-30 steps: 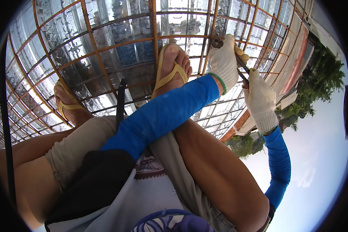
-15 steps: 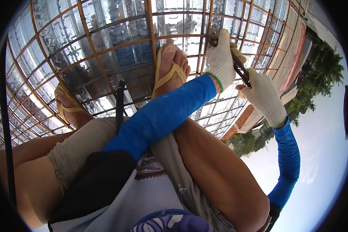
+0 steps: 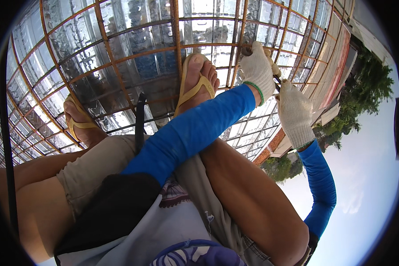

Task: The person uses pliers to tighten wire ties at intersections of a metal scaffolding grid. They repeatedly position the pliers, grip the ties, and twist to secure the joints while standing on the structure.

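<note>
Head view looks down past bent knees onto a rebar grid (image 3: pixel 119 57) of rusty crossed bars laid over shiny sheeting (image 3: pixel 133 26) that mirrors the sky. Both hands wear white knit gloves and blue sleeves, and they meet at the upper right of the grid.

Left hand (image 3: pixel 258 70) reaches across the body, its blue forearm passing over the right knee. Its grip is closed around a bar where the bars cross, fingers curled over the top, and a tan handle (image 3: pixel 275 68) shows just behind its knuckles.

Right hand (image 3: pixel 295 113) sits just beside and below the left, the two gloves almost touching. Its grip is closed on a thin dark tool (image 3: pixel 277 80) whose shaft runs up between the two hands toward the crossing; the working end is hidden behind the left glove, so what it bites on cannot be told.

Two feet in yellow flip-flops stand on the bars: the right foot (image 3: pixel 199 82) near the middle, just left of the hands, and the left foot (image 3: pixel 82 124) well apart at the left. A black strap (image 3: pixel 139 117) hangs between the knees. Beyond the grid's right edge lie red roofs (image 3: pixel 275 142), green trees (image 3: pixel 368 93) and pale sky.
</note>
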A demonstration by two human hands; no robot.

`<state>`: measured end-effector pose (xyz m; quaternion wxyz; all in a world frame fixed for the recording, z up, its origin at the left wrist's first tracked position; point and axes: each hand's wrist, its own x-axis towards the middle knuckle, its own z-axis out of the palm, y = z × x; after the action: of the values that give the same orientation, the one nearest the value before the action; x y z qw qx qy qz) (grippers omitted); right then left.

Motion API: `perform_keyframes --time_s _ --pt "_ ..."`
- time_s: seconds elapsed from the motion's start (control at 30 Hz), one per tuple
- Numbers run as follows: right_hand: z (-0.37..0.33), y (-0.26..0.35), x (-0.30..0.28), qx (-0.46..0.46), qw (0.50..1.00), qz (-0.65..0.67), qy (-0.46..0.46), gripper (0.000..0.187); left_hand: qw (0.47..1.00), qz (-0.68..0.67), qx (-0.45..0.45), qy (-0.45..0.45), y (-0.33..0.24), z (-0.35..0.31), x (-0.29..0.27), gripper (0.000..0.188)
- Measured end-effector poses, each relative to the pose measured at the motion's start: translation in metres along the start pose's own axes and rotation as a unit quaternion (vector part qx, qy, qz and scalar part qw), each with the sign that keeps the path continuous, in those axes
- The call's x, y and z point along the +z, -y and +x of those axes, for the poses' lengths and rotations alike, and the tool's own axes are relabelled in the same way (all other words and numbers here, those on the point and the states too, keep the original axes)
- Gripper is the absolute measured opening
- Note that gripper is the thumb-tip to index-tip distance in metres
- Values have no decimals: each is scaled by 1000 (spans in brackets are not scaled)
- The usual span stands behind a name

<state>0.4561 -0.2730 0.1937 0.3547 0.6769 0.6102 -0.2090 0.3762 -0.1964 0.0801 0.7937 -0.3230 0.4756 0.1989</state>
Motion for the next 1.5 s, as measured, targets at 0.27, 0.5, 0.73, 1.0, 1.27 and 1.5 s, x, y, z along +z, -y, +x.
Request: perform_keyframes --time_s 0.27,0.5,0.73,1.0,1.27,1.5 --pt "39 -50 -26 186 628 641 400 20 993 -32 -32 105 7 1 -16 39" --pt "-9 18 -14 6 994 -62 -93 57 998 4 17 53 10 1 -9 33" --pt "24 -24 -19 90 860 435 250 21 998 -5 -12 57 3 -6 -22 39" --pt "17 -26 -31 83 907 362 198 53 996 5 -2 84 8 5 -18 38" --pt "-1 -10 25 80 996 16 23 43 997 -39 20 67 25 13 -12 39" --pt "35 -62 -18 186 608 646 422 14 993 -24 -34 110 18 8 -20 44"
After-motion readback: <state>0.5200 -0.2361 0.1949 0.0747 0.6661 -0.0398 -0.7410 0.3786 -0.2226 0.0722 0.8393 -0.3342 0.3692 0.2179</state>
